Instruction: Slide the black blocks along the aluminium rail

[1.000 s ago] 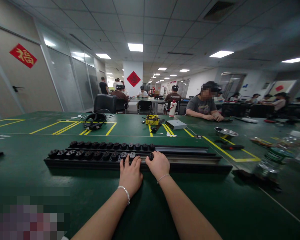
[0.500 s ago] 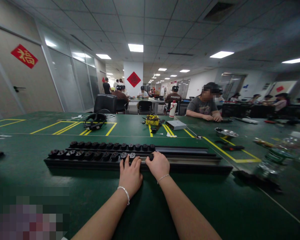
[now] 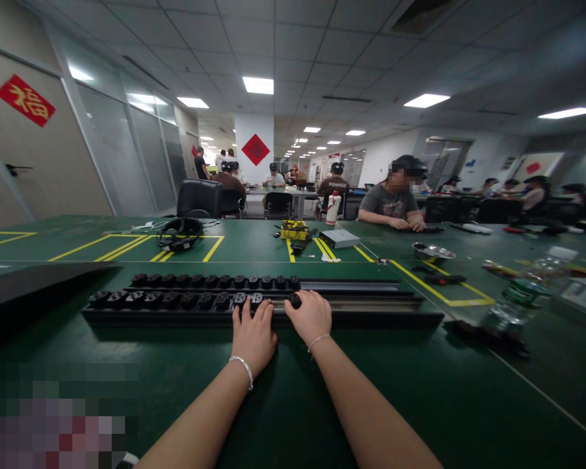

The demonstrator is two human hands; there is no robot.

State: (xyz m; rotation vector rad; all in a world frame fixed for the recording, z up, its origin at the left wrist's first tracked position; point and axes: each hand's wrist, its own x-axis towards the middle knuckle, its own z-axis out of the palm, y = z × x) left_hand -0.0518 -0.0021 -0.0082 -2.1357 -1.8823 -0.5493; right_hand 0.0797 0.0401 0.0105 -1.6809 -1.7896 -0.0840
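- The left hand [image 3: 253, 335] lies on the long black rail [image 3: 371, 319], fingers spread flat.
- The right hand [image 3: 313, 317] has its fingers curled around a black socket [image 3: 295, 301] at the right end of the rail's near row.
- The rail lies across the middle of the green table [image 3: 273, 404].

The flat green table top [image 3: 293, 404] carries yellow lines; on it, the long black metal rail [image 3: 371, 317] holds round black plastic modules [image 3: 175, 300].
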